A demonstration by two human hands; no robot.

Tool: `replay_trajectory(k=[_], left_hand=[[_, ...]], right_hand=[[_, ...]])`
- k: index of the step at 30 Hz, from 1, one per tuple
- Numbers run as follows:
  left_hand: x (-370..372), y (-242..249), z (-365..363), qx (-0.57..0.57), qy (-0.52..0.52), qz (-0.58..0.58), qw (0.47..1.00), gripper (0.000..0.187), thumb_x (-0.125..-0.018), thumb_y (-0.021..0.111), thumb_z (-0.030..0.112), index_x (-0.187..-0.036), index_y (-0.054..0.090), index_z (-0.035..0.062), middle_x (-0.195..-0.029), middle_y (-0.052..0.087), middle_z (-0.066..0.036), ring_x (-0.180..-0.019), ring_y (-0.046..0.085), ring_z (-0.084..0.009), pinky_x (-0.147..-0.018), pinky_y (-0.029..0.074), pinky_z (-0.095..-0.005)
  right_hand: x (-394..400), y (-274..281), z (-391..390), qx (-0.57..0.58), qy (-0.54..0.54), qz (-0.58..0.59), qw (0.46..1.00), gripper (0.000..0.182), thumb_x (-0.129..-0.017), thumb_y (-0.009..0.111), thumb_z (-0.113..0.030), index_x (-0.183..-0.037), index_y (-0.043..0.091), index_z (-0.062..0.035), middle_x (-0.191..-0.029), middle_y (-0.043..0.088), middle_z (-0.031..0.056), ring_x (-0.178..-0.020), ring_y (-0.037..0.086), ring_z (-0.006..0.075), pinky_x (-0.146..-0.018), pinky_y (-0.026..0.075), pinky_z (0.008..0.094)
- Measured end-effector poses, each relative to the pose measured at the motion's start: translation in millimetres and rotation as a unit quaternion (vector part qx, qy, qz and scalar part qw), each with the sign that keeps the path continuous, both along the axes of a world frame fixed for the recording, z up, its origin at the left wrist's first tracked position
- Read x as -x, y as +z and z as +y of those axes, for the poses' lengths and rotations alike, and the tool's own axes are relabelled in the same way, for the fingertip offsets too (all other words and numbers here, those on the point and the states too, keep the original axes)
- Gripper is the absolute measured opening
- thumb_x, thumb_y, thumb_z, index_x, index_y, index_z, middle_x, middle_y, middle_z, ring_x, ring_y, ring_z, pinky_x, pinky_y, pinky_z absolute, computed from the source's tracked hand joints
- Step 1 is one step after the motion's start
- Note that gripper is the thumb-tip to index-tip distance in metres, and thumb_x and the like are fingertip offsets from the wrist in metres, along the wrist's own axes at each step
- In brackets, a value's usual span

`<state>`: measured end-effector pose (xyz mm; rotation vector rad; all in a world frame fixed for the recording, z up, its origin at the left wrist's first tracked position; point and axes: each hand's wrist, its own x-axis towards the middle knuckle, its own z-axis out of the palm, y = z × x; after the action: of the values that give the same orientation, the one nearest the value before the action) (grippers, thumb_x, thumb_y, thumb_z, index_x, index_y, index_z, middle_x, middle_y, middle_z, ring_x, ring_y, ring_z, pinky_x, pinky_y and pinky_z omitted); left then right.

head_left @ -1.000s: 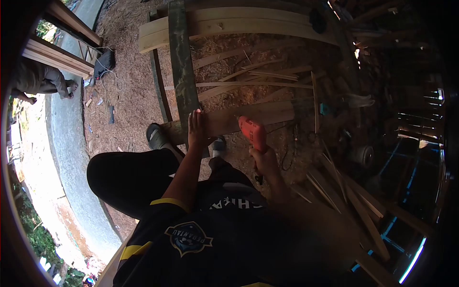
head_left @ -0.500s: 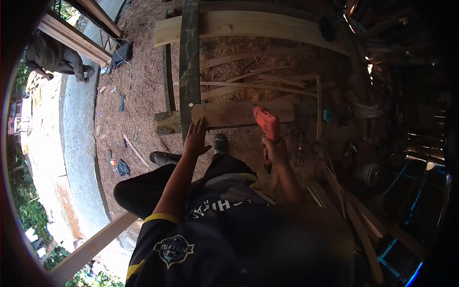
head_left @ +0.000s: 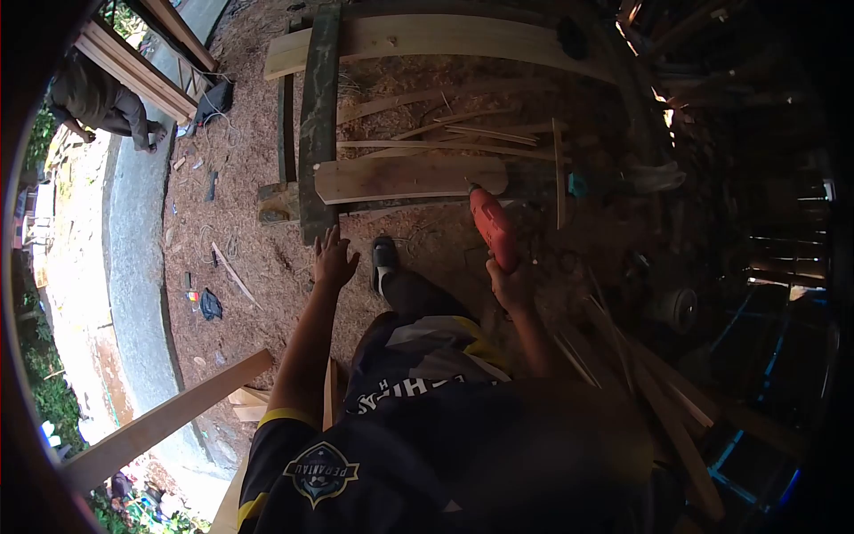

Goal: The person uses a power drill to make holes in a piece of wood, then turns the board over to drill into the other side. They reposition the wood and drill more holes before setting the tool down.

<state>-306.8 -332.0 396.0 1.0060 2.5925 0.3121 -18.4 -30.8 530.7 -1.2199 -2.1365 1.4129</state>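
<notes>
My right hand (head_left: 511, 285) is wrapped round the handle of a red power drill (head_left: 493, 228), its bit pointing away from me at the right end of a short wooden board (head_left: 405, 179). The board lies across the supports and has a cut, angled left end. My left hand (head_left: 334, 260) has its fingers stretched out and holds nothing. It hovers just below the near end of a dark upright beam (head_left: 318, 125), a little short of the board's left corner.
A long pale plank (head_left: 436, 40) lies at the back over the beams. Thin wood strips (head_left: 489, 133) are scattered behind the board. At the left a person (head_left: 102, 102) is by leaning planks on a concrete strip (head_left: 138, 258). A loose timber (head_left: 169, 418) extends at lower left.
My left hand has come off the board's left end and pulled back toward me. The drill stays in my right hand, now nearer the board's right end. The view has shifted.
</notes>
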Motion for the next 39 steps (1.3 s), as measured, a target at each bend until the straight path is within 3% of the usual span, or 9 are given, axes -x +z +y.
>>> replay_trajectory(k=[1, 8, 14, 17, 19, 23, 25, 28, 39], left_hand=[[-13, -2, 2, 0.007, 0.017, -0.012, 1.0, 0.049, -0.095, 0.077, 0.036, -0.134, 0.07, 0.0077, -0.172, 0.038, -0.022, -0.163, 0.03, -0.0375, -0.134, 0.018, -0.0569], [-72, 7, 100, -0.052, -0.045, -0.054, 0.996, 0.043, -0.099, 0.073, 0.037, -0.132, 0.071, 0.0093, -0.174, 0.035, -0.023, -0.164, 0.027, -0.0381, -0.134, 0.018, -0.0564], [-61, 5, 238, -0.074, -0.129, -0.066, 0.987, 0.049, -0.101, 0.071, 0.033, -0.141, 0.065, 0.0061, -0.175, 0.033, -0.022, -0.165, 0.025, -0.037, -0.135, 0.02, -0.0538], [-48, -18, 328, -0.056, -0.151, -0.069, 0.984, 0.055, -0.103, 0.069, 0.03, -0.149, 0.058, 0.0029, -0.175, 0.032, -0.021, -0.165, 0.025, -0.0369, -0.135, 0.021, -0.053], [-45, -21, 370, -0.032, -0.15, -0.087, 0.984, 0.066, -0.104, 0.067, 0.031, -0.16, 0.047, 0.003, -0.18, 0.021, -0.019, -0.167, 0.019, -0.0347, -0.135, 0.019, -0.0525], [-37, -32, 432, 0.02, -0.131, -0.044, 0.99, 0.082, -0.105, 0.066, 0.038, -0.171, 0.029, 0.0063, -0.183, 0.008, -0.017, -0.169, 0.01, -0.0352, -0.136, 0.015, -0.0524], [-31, -45, 448, 0.055, -0.076, -0.032, 0.995, 0.092, -0.107, 0.06, 0.046, -0.175, 0.012, 0.0091, -0.183, -0.003, -0.018, -0.169, 0.0, -0.0375, -0.136, 0.009, -0.0539], [-17, -66, 448, 0.133, -0.108, -0.097, 0.98, 0.095, -0.108, 0.056, 0.051, -0.176, 0.004, 0.0098, -0.182, -0.006, -0.022, -0.168, -0.006, -0.0434, -0.135, 0.004, -0.0595], [-4, -97, 443, 0.171, -0.126, -0.138, 0.967, 0.099, -0.107, 0.055, 0.053, -0.176, -0.002, 0.012, -0.181, -0.012, -0.025, -0.166, -0.013, -0.0503, -0.13, -0.002, -0.0683]], right_hand=[[-16, 6, 3, -0.01, 0.007, -0.013, 1.0, 0.032, -0.087, 0.077, -0.028, -0.099, 0.073, 0.0006, -0.086, 0.075, 0.0196, -0.09, 0.077, 0.0401, -0.079, 0.057, 0.0467], [-94, -2, 62, -0.148, 0.025, -0.032, 0.988, 0.032, -0.084, 0.079, -0.026, -0.106, 0.074, -0.0035, -0.089, 0.076, 0.0196, -0.09, 0.077, 0.0423, -0.078, 0.059, 0.0492], [-78, -27, 160, -0.225, 0.056, -0.134, 0.963, 0.036, -0.084, 0.08, -0.027, -0.108, 0.072, -0.0011, -0.099, 0.075, 0.0232, -0.095, 0.073, 0.0466, -0.08, 0.059, 0.0515], [-62, -95, 238, -0.248, 0.108, -0.152, 0.951, 0.042, -0.084, 0.082, -0.029, -0.114, 0.07, -0.0036, -0.103, 0.073, 0.0221, -0.095, 0.073, 0.0462, -0.081, 0.059, 0.0534], [-49, -116, 270, -0.281, 0.146, -0.231, 0.92, 0.05, -0.084, 0.083, -0.031, -0.124, 0.065, -0.0068, -0.103, 0.072, 0.0179, -0.086, 0.075, 0.042, -0.074, 0.061, 0.0537], [-24, -135, 328, -0.292, 0.175, -0.257, 0.904, 0.05, -0.084, 0.084, -0.031, -0.122, 0.064, -0.0062, -0.104, 0.071, 0.0159, -0.082, 0.075, 0.0388, -0.073, 0.062, 0.0539], [-12, -151, 354, -0.317, 0.21, -0.285, 0.88, 0.047, -0.084, 0.085, -0.029, -0.118, 0.063, -0.0053, -0.099, 0.068, 0.0126, -0.081, 0.075, 0.0352, -0.071, 0.061, 0.0527], [0, -178, 381, -0.345, 0.252, -0.296, 0.854, 0.047, -0.083, 0.087, -0.029, -0.116, 0.063, -0.0052, -0.096, 0.066, 0.0104, -0.081, 0.075, 0.0316, -0.069, 0.061, 0.0502], [15, -229, 385, -0.277, 0.206, -0.246, 0.905, 0.057, -0.081, 0.093, -0.023, -0.122, 0.058, -0.0021, -0.103, 0.06, 0.0156, -0.088, 0.069, 0.0372, -0.08, 0.057, 0.049]])
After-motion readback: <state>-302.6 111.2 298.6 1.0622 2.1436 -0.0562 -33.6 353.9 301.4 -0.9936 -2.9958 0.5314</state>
